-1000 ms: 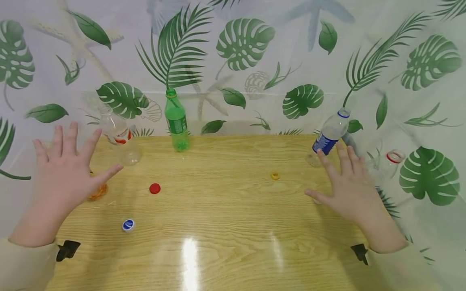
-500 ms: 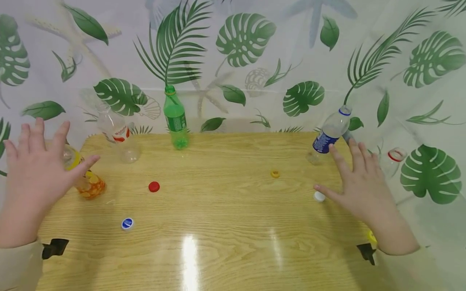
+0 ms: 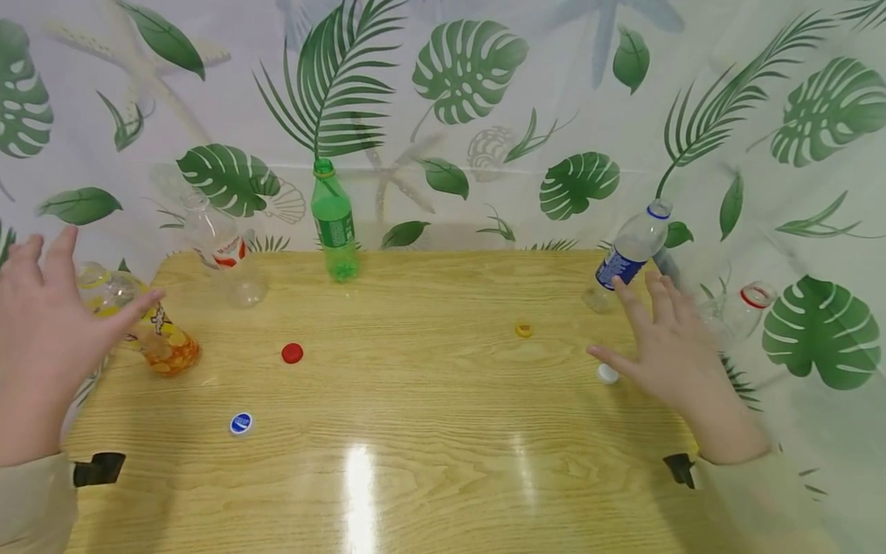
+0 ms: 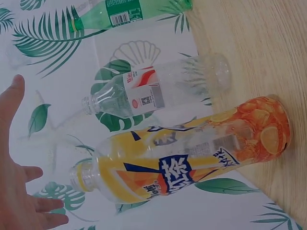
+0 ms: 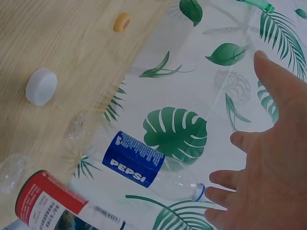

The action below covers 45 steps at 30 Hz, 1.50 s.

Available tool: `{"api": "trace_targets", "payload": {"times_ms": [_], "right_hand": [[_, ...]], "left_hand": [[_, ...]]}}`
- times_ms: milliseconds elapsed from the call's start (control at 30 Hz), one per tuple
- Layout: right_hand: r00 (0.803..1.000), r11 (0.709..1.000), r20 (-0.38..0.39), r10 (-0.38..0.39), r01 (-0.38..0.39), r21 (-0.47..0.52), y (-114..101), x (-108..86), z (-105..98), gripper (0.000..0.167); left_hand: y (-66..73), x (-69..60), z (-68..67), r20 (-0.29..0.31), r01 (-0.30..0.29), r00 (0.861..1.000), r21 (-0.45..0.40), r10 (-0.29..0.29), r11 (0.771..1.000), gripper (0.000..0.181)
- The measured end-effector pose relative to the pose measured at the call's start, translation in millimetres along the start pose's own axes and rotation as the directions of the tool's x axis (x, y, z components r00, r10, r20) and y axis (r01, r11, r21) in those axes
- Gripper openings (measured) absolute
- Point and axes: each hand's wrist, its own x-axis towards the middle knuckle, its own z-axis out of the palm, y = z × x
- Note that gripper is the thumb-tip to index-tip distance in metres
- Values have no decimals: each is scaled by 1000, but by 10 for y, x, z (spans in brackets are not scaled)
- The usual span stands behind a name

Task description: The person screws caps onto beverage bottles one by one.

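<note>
My left hand (image 3: 48, 338), thumb and fingers spread, hovers in front of a tea bottle (image 3: 169, 346) with a yellow and orange label. In the left wrist view, the hand lies near that bottle's capless neck (image 4: 84, 176) and appears to hold nothing. Behind stands a clear bottle (image 3: 235, 258) with a red and white label. My right hand (image 3: 667, 365) is also spread and holds nothing, above the right side of the table. Around it are a Pepsi bottle (image 5: 134, 159), a red-labelled bottle (image 5: 50, 203) and a white cap (image 5: 41, 86).
A green bottle (image 3: 335, 231) stands at the table's back edge. A red cap (image 3: 292, 353), a blue and white cap (image 3: 241, 424) and a yellow cap (image 3: 523, 330) lie on the wooden table (image 3: 429, 400). Leaf-printed sheeting (image 3: 484, 200) hangs behind and at the sides.
My left hand has shifted left, uncovering more of the tea bottle. My right hand went right, then came partly back left. The white cap now shows beside its thumb. The bottles stay put.
</note>
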Motion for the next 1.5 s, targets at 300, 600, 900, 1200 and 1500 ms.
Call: {"api": "trace_targets", "payload": {"times_ms": [300,600,900,1200,1500], "right_hand": [[999,1000,37,3,-2,-16,-103,213,85,100],[997,1000,81,-7,6,12,-139,356,197,97],[997,1000,75,-1,0,14,-114,414,337,94],[997,1000,73,-26,26,-5,-164,530,525,90],[989,1000,149,10,-14,27,-269,680,715,79]], "left_hand": [[-208,47,199,-4,108,994,-49,-108,993,122],[-275,42,355,60,216,976,-168,-209,962,124],[-301,55,511,130,296,954,-299,-269,907,121],[-291,39,616,128,349,937,-382,-325,856,116],[-293,29,683,95,362,930,-407,-356,839,106]]}}
